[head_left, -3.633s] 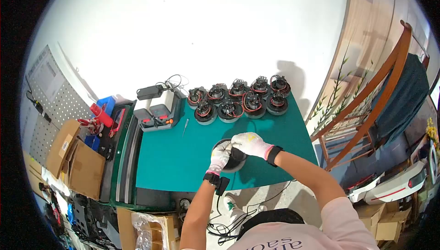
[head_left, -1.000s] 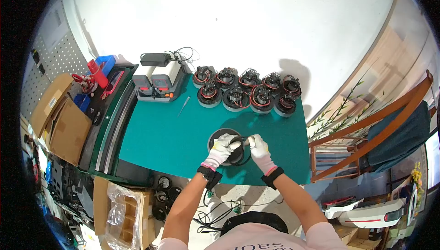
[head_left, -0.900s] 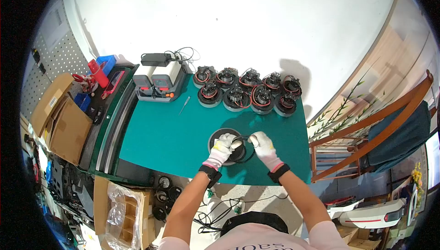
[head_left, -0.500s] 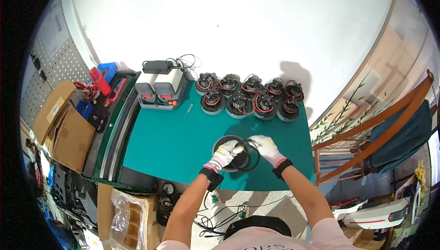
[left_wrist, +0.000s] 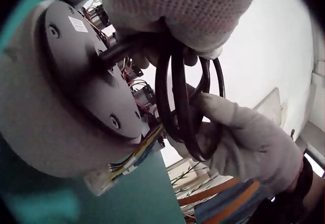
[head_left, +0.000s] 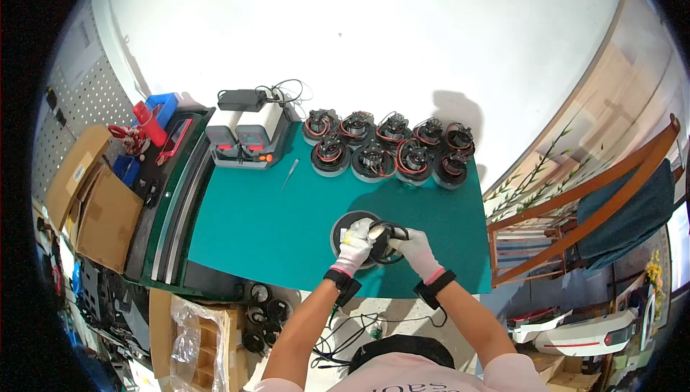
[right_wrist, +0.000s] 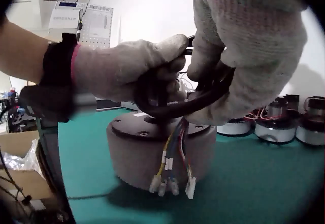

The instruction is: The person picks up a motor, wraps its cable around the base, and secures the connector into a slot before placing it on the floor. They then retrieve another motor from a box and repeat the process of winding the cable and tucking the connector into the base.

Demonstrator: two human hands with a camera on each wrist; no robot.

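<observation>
On the green tabletop (head_left: 251,234), close to its near edge, stands a round grey motor (head_left: 346,228), and everything else is placed from it. Directly above the motor both gloved hands meet on a coil of black cable (head_left: 388,241). The left hand (head_left: 357,242) has its grip curled round the coil's loops just over the motor's top plate; the right hand (head_left: 413,247), on the motor's right side, has its fingers hooked through and closed round the same loops. The cable rises from the middle of the motor's top, and a bundle of thin coloured wires (right_wrist: 172,155) ending in white connectors hangs down the motor's side.

Beyond the motor, near the tabletop's far edge, two rows of smaller black motors with red wiring (head_left: 388,147) sit close together. To the far left of the motor lies a slim tool (head_left: 289,174), and past it two white-and-grey boxes (head_left: 248,137) with a black adapter (head_left: 241,96) on top. Left of the tabletop lie cardboard boxes (head_left: 93,205).
</observation>
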